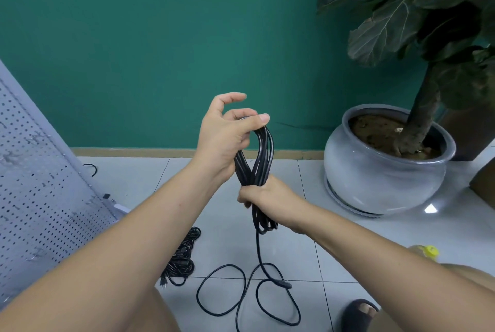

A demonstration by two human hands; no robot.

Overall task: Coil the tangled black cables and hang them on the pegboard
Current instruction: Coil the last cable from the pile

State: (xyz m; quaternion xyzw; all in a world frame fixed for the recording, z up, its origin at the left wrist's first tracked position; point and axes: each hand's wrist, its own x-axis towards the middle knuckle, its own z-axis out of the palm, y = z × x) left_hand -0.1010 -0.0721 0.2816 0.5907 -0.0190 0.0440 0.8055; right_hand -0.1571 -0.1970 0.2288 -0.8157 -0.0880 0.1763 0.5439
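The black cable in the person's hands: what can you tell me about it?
It is a thin black cable, smooth and rubbery-looking, gathered into several long narrow loops held upright. The left hand pinches the top of the loops; the right hand grips them around the middle, with short loop ends hanging below it. One strand drops to the tiled floor, where it lies in wide loose curves with a thicker black piece, perhaps a plug, along it.
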